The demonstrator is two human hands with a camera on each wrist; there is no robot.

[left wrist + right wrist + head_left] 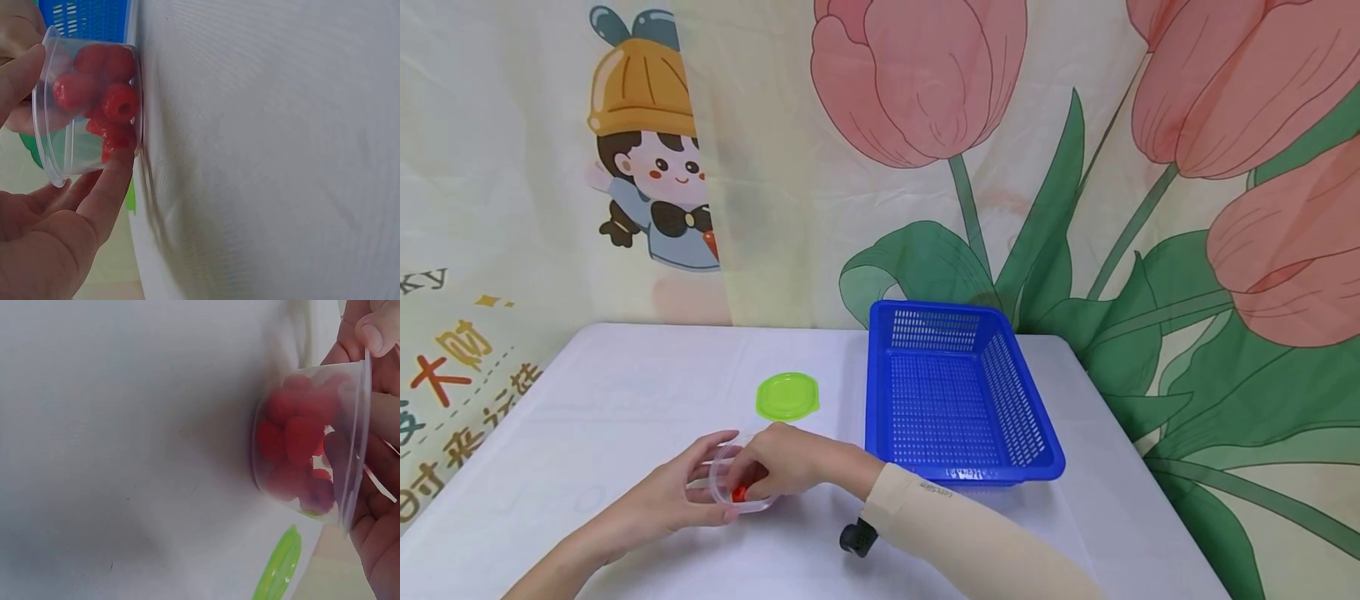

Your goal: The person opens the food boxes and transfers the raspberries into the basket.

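A clear plastic tub [72, 147] with several red raspberries [304, 440] in it stands on the white table. My left hand [658, 504] holds the tub from the left, fingers and thumb spread round its wall. From the right, my right hand [782, 458] reaches over the rim, with its fingers down inside the tub among the berries. A bit of red shows between its thumb and fingers in the head view; I cannot tell whether they pinch a berry. A bright green lid [787, 396] lies flat on the table behind the tub.
A blue plastic basket [966, 475] with slotted walls stands at the right on the white table [647, 383], beyond my right forearm. A small black device [857, 537] sits below my right wrist. Behind the table hangs a cloth printed with tulips [925, 75].
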